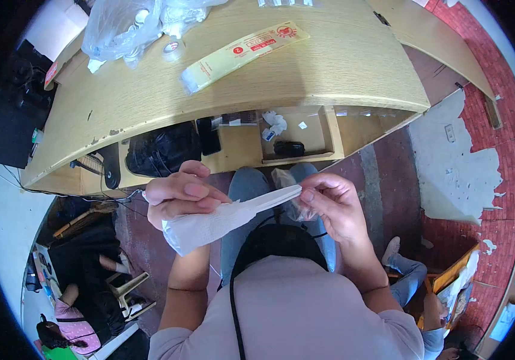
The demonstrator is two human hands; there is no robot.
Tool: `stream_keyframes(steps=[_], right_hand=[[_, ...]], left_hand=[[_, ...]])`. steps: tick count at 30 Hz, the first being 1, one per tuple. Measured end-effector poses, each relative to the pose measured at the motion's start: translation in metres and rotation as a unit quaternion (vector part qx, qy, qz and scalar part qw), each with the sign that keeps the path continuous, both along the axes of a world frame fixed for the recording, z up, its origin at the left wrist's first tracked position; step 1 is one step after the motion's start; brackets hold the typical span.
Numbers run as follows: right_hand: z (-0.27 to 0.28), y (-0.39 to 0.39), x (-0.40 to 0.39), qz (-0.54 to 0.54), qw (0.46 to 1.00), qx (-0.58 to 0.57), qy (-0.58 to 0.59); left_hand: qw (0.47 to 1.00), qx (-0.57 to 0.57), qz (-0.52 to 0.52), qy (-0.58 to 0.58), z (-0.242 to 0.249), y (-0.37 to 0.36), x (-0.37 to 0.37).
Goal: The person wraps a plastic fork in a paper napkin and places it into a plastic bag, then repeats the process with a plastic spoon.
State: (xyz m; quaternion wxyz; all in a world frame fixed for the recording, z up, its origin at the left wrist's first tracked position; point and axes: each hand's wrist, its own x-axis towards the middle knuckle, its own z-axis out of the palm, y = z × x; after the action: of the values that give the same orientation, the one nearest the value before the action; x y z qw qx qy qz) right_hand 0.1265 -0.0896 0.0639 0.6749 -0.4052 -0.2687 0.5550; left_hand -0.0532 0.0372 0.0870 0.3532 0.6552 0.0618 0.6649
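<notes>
A folded white piece of thin, tissue-like material (227,217) stretches between my hands above my lap, wide at the left and narrowing to layered ends at the right. My left hand (180,197) grips its broad end, and a glossy, plastic-like edge shows below those fingers. With thumb and fingertips, my right hand (340,207) pinches the narrow tip. A crumpled clear plastic bag (296,207) lies on my lap just beside the right hand. Beyond the hands, a long yellow packet with red print (242,55) rests on the wooden desk (341,72).
Plastic bags of small containers (122,30) and a tape roll (173,50) sit on the desk. Its open shelf holds a black bag (164,150), a phone (208,136) and a shallow box (314,129). Other people sit behind at left (77,321) and right (407,279).
</notes>
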Motion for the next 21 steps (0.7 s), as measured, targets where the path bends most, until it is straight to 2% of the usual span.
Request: stream_keyframes(steps=[3, 5, 8, 15, 17, 21], right_hand=[[0.001, 0.0, 0.0, 0.004, 1.0, -0.008, -0.019], [0.001, 0.0, 0.001, -0.005, 0.998, -0.002, -0.069], [0.001, 0.004, 0.0, -0.027, 0.989, 0.062, -0.131], [0.005, 0.005, -0.001, -0.059, 0.974, 0.098, -0.195], [0.006, 0.006, 0.0, -0.082, 0.938, 0.115, -0.315], [0.006, 0.01, 0.005, -0.068, 0.919, 0.123, -0.368]], left_hand=[[0.997, 0.019, -0.036, -0.063, -0.004, 0.004, 0.003], [1.0, 0.014, -0.008, -0.004, -0.003, 0.004, 0.004], [1.0, -0.014, 0.003, 0.0, -0.001, 0.001, 0.008], [0.996, -0.044, 0.057, 0.045, 0.004, 0.001, 0.008], [0.99, -0.121, 0.046, 0.049, 0.007, -0.004, 0.011], [0.983, -0.18, 0.031, 0.012, 0.013, -0.005, 0.022]])
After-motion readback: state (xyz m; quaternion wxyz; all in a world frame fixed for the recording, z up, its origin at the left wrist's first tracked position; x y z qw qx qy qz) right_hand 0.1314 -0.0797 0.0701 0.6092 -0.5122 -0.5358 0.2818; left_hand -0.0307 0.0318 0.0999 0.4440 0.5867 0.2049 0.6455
